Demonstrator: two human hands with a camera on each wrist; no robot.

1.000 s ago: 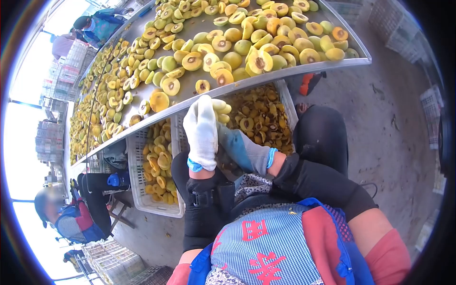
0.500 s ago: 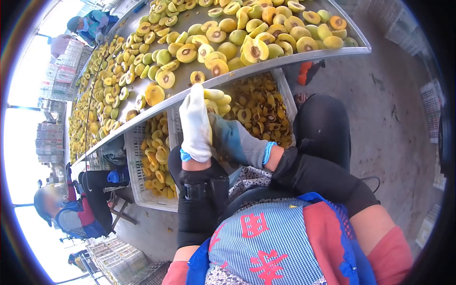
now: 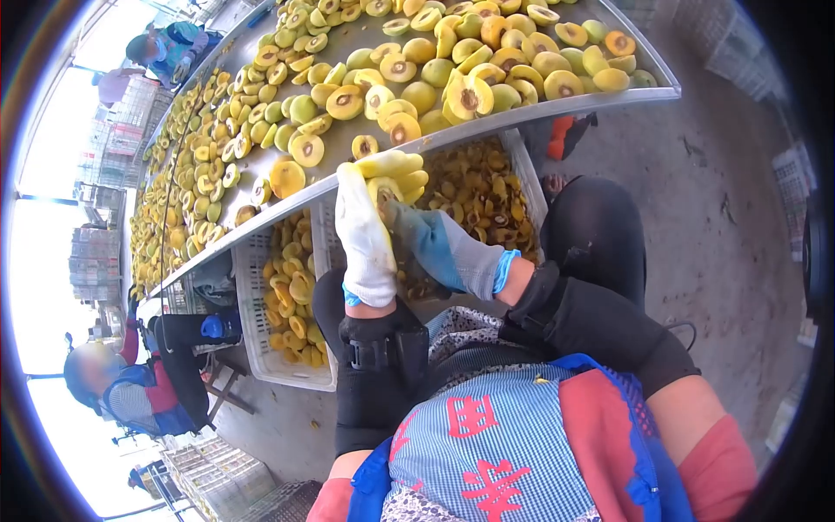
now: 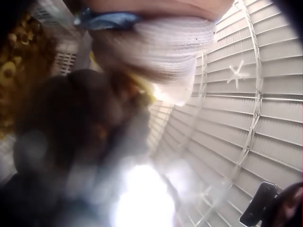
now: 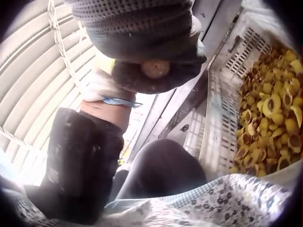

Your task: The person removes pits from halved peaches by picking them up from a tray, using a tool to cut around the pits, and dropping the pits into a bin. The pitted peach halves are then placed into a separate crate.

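Observation:
My left hand (image 3: 364,239), in a white glove with yellow-coated fingers, holds a yellow peach half (image 3: 383,191) in front of the metal table's near edge. The cut face is turned toward my right hand (image 3: 448,248), which wears a grey-and-blue glove and is pressed close against the fruit. In the right wrist view, a round tan handle end (image 5: 156,69) pokes out of the right fist. The rest of that tool is hidden inside the glove. Blur and glare cover much of the left wrist view, where the white glove (image 4: 165,47) shows at the top.
The metal table (image 3: 522,111) bears many peach halves (image 3: 345,102). Below its edge stand a white crate (image 3: 252,322) of halves and another crate (image 5: 220,111) of darker pieces. One person (image 3: 130,391) sits at the left; another (image 3: 165,52) works at the table's far side.
Both hands stay together below the table edge. My left hand has turned, so the peach half in its palm shows more. The right hand has shifted slightly with it.

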